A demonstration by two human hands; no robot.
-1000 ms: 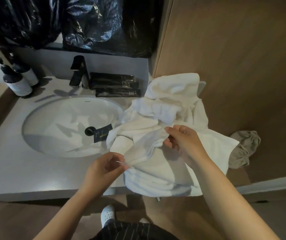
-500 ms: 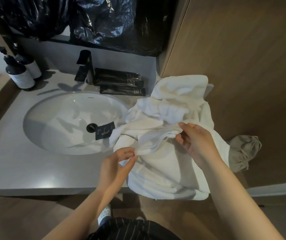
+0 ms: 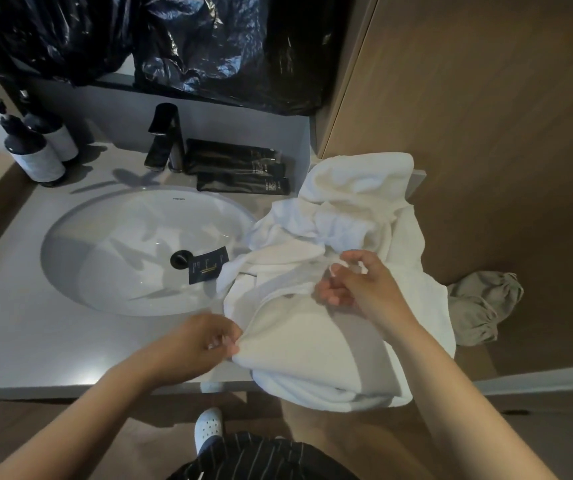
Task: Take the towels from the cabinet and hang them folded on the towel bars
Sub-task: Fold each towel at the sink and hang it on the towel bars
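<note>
A heap of white towels (image 3: pixel 344 237) lies on the right end of the grey vanity counter (image 3: pixel 18 341), spilling over its front edge. My left hand (image 3: pixel 198 344) pinches the near left corner of the top towel (image 3: pixel 306 337). My right hand (image 3: pixel 361 282) pinches the far edge of the same towel, fingers curled round a fold. The towel is stretched between both hands over the heap. No towel bar or cabinet is visible.
A white oval sink (image 3: pixel 139 251) with a dark tag (image 3: pixel 209 265) inside sits left of the towels. Behind it are a black faucet (image 3: pixel 165 140), black packets (image 3: pixel 240 171) and two pump bottles (image 3: pixel 35 150). A wooden wall (image 3: pixel 486 133) rises on the right; a grey cloth (image 3: pixel 482 306) lies below it.
My left hand has drawn the towel corner down toward the counter's front edge. My right hand moved slightly right along the far edge, spreading the towel flatter over the heap.
</note>
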